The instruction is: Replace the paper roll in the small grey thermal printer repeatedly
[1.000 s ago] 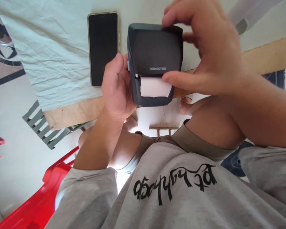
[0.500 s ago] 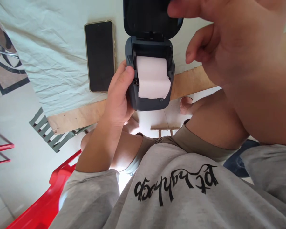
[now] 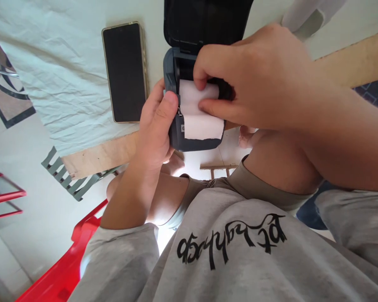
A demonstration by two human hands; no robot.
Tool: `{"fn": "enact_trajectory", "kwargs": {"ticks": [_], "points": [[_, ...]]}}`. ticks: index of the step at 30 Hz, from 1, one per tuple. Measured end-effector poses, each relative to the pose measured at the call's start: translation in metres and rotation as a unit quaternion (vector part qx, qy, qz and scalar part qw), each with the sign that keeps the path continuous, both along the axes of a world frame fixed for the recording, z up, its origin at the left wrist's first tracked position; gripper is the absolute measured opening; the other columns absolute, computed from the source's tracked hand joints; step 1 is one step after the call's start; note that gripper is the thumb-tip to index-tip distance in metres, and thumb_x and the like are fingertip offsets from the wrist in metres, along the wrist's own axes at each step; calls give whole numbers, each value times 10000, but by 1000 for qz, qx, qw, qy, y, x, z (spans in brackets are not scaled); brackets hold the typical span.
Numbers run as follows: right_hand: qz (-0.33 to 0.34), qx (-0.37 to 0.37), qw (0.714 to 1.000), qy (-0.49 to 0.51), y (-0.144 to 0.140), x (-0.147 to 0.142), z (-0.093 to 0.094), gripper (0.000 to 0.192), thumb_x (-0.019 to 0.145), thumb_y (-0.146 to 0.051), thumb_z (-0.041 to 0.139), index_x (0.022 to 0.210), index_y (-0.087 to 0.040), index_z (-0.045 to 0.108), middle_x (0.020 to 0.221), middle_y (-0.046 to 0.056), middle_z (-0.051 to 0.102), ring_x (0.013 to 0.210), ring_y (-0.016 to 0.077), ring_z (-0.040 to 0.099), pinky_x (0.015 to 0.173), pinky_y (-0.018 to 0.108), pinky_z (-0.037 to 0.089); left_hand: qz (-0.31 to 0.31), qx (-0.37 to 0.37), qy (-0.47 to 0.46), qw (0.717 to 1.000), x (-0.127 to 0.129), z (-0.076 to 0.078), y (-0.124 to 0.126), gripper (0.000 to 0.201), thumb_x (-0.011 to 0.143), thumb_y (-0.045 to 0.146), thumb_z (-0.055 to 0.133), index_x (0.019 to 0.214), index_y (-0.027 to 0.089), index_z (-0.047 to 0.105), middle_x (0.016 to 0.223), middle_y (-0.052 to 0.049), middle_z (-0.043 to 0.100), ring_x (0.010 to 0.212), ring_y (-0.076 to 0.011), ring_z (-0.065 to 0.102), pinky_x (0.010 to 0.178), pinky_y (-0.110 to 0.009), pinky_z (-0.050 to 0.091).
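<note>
Above the counter's (image 3: 66, 84) near edge, the left hand (image 3: 156, 126) grips a dark printer (image 3: 195, 145), fingers wrapped around its side. Its black lid (image 3: 204, 23) is raised. The right hand's (image 3: 261, 79) thumb and forefinger, bent and slightly apart, touch the white paper (image 3: 200, 123) inside; whether they pinch it, I cannot tell. A phone (image 3: 126, 73) lies left.

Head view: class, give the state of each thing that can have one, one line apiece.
Printer: open
Lid: raised
Paper: in the printer, ragged edge over its front
Phone: lying screen up, display dark
Cloth: wrinkled
Left hand: gripping the printer's side
Right hand: fingers touching the paper
</note>
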State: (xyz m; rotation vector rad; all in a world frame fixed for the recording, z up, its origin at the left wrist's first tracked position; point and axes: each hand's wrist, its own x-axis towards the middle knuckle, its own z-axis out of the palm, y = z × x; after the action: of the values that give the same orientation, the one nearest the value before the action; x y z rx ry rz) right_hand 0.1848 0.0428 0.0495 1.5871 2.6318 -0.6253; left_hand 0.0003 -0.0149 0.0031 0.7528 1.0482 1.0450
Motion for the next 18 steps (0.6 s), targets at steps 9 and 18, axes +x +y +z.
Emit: {"fn": "enact_trajectory", "kwargs": {"ticks": [9,18], "points": [[-42,-245,813,527,23,21,-11,331,731,-383,763,924,-150,629,1004,-64,654,824,38,633,608,210,405,72,-7,-105,992,0,0,5,182,989,368,680,1005,203,757,1030,19,791,1010,-126,725,973,-241,600],[-214,-180,786,551,34,29,-36,361,624,-368,770,808,-220,497,577,-89,511,433,59,468,348,246,277,41,-7,-74,996,-1,-3,6,228,949,458,670,1000,242,723,1170,-21,786,1254,-307,694,924,-387,621]]}}
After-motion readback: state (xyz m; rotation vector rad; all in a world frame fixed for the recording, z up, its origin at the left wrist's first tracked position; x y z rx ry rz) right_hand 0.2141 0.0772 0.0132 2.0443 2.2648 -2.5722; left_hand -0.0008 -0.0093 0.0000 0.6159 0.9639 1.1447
